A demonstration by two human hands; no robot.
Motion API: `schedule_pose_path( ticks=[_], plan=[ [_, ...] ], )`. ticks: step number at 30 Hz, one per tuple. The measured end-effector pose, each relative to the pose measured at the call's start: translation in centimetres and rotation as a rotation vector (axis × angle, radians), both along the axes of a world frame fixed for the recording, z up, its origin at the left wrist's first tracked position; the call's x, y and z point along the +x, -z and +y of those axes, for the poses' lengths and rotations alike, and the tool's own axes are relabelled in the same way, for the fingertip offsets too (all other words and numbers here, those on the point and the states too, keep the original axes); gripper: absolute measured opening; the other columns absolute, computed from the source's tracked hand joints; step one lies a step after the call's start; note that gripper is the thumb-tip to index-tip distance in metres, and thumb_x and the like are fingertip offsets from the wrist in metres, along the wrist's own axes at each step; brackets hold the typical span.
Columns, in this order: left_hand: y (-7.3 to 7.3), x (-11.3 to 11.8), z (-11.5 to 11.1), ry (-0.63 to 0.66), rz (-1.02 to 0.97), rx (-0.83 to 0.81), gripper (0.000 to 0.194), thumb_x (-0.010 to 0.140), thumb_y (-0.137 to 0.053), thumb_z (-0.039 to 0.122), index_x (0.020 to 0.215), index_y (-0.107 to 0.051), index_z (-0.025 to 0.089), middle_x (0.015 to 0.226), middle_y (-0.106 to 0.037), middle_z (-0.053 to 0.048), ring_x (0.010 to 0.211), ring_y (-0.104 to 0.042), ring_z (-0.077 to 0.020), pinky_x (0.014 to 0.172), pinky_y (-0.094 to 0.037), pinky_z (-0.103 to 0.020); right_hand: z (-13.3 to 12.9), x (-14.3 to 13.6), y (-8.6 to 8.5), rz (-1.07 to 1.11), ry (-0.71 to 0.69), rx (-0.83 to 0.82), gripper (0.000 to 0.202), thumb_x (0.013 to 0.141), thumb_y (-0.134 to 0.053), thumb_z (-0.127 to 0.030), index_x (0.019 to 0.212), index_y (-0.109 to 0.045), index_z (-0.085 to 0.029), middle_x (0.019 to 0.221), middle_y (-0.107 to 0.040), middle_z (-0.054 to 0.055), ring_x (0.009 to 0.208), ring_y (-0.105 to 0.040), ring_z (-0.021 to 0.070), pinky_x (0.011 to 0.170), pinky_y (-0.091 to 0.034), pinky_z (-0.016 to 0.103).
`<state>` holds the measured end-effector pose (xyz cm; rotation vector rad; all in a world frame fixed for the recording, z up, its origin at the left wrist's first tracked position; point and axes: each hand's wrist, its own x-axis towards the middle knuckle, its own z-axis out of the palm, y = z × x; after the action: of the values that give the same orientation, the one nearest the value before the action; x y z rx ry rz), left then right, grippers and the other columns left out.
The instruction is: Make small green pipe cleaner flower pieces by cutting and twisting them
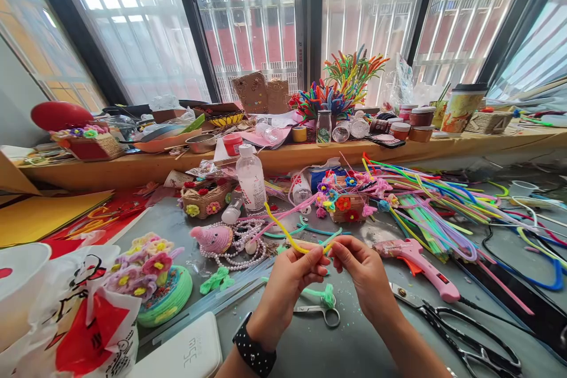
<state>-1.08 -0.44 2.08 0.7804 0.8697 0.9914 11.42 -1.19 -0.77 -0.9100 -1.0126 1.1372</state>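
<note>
Between my two hands runs a yellow pipe cleaner (283, 229), its free end rising to the upper left. My left hand (295, 274) pinches it with thumb and fingers. Close beside it, my right hand (361, 271) pinches the other end, which is partly hidden by the fingers. Teal pipe cleaners (321, 231) appear just behind the fingertips; whether they touch my hands I cannot tell. Under my hands lie a green fuzzy piece (328, 295) and small scissors (330, 316), partly covered.
Right of my hands lie a pink glue gun (420, 266) and large black-handled scissors (469, 331). Many pipe cleaners (425, 212) spread behind them. A bottle (251, 180), pearl strings (248, 257), a flower-topped green piece (170, 295) and a white power bank (188, 348) stand leftward.
</note>
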Motion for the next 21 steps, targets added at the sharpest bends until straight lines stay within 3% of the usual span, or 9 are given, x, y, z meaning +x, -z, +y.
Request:
schedule_pose_path(
  ticks=[9, 15, 21],
  plan=[
    [0.01, -0.13, 0.02, 0.057, 0.020, -0.010, 0.024, 0.058, -0.069, 0.030, 0.066, -0.060, 0.009, 0.057, -0.060, -0.001, 0.046, -0.052, -0.0055, 0.045, -0.040, -0.016, -0.21, -0.42, -0.05, 0.091, -0.072, -0.043, 0.023, 0.070, -0.059, -0.039, 0.067, -0.057, -0.016, 0.056, -0.048, -0.003, 0.050, -0.039, 0.0079, 0.049, -0.032, 0.021],
    [0.16, 0.04, 0.07, 0.000, 0.000, -0.045, 0.025, 0.056, -0.070, 0.030, 0.067, -0.061, 0.009, 0.054, -0.058, 0.000, 0.043, -0.049, -0.0042, 0.043, -0.038, -0.015, -0.03, -0.38, -0.08, 0.103, -0.062, -0.036, 0.030, 0.070, -0.057, -0.044, 0.068, -0.058, -0.014, 0.058, -0.051, 0.000, 0.050, -0.039, 0.0090, 0.048, -0.032, 0.022],
    [0.29, 0.09, 0.06, -0.018, -0.011, -0.031, 0.025, 0.057, -0.069, 0.031, 0.065, -0.060, 0.010, 0.054, -0.058, 0.000, 0.042, -0.049, -0.0043, 0.043, -0.037, -0.015, -0.01, -0.33, 0.05, 0.116, -0.043, -0.072, 0.024, 0.063, -0.066, -0.038, 0.069, -0.060, -0.015, 0.057, -0.050, -0.002, 0.049, -0.039, 0.0084, 0.048, -0.033, 0.022]
  ],
)
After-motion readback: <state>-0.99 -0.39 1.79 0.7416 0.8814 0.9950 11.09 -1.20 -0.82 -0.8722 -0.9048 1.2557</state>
